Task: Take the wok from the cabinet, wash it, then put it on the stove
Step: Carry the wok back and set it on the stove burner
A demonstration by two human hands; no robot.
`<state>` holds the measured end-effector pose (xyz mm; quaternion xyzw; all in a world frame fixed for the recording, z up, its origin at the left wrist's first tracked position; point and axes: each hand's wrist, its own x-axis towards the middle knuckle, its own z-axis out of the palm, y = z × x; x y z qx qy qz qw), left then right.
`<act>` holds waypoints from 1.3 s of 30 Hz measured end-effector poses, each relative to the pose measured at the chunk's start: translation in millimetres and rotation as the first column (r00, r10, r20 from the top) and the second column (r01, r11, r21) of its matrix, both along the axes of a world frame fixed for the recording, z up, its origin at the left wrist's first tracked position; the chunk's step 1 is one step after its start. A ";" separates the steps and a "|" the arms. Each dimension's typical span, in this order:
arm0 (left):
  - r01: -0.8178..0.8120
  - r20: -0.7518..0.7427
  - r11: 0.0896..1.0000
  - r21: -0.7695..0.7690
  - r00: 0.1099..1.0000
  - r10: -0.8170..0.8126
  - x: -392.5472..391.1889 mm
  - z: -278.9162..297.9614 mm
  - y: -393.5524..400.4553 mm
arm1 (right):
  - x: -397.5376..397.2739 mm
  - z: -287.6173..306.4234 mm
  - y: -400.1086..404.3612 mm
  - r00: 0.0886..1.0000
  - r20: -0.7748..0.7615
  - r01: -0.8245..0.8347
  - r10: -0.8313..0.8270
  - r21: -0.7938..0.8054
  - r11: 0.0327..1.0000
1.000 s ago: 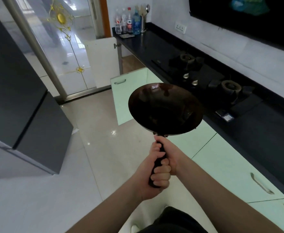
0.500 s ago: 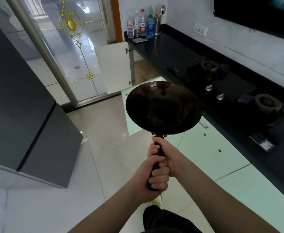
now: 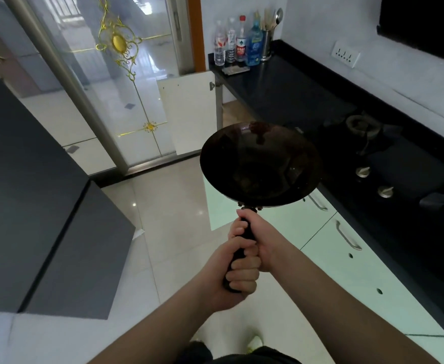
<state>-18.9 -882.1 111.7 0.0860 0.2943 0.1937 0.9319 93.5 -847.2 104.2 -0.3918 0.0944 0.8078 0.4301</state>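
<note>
Wok (image 3: 261, 164) carried in the air, beside the stove (image 3: 389, 164).
Left hand (image 3: 232, 275) and right hand (image 3: 261, 241) stacked, fingers wrapped tight on the handle (image 3: 245, 233); likely steadying its weight, bowl level over the floor.

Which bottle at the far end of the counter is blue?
The blue bottle, rightmost of the four and beside the metal utensil holder; the other three are clear.
</note>
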 end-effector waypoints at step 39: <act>0.416 -0.001 0.909 0.006 0.909 -0.416 84.2 -1.9 359.1 | 89.8 -0.6 307.5 0.929 0.035 0.369 -0.368 -0.008 0.929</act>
